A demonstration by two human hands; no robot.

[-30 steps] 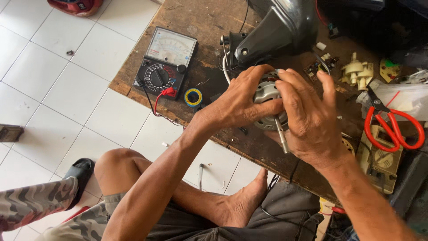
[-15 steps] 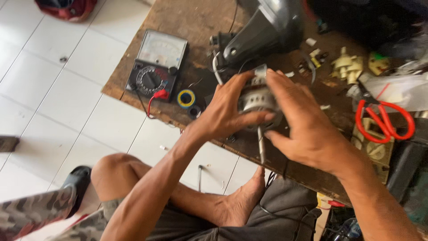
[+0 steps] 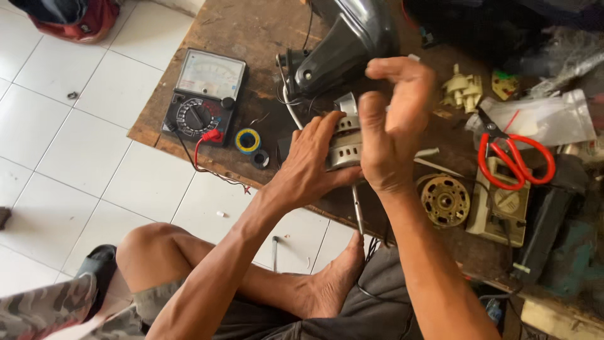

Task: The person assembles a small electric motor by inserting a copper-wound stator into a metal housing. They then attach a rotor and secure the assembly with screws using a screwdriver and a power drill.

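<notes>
Wooden and worn, the bench (image 3: 251, 31) carries everything, and I read it from its left edge. One analogue multimeter (image 3: 204, 97) lies near the left front corner, with one red probe plug (image 3: 210, 135) in it. Just beside it lie one yellow-and-blue roll of tape (image 3: 248, 140) and one small black ring (image 3: 260, 158).

Near the middle of the front edge, the left hand (image 3: 311, 167) closes around one small grey metal motor (image 3: 345, 140), gripping its slotted casing from the side; a thin shaft (image 3: 358, 211) hangs from it past the bench edge. The motor looks dense and heavy for its size, rigid, smooth enough to slip. I judge the casing the sound place to grip it, never the slender shaft or the wires. Behind it stands one black fan housing (image 3: 349, 41).

The right hand (image 3: 393, 126) hovers just over the motor, fingers spread and curled, holding nothing that I can see.

Further right lie one brass-coloured rotor disc (image 3: 445, 200), one cluster of cream plastic parts (image 3: 462, 88), one pair of red-handled scissors (image 3: 513, 154) and one clear plastic bag (image 3: 547, 116) toward the right edge.
</notes>
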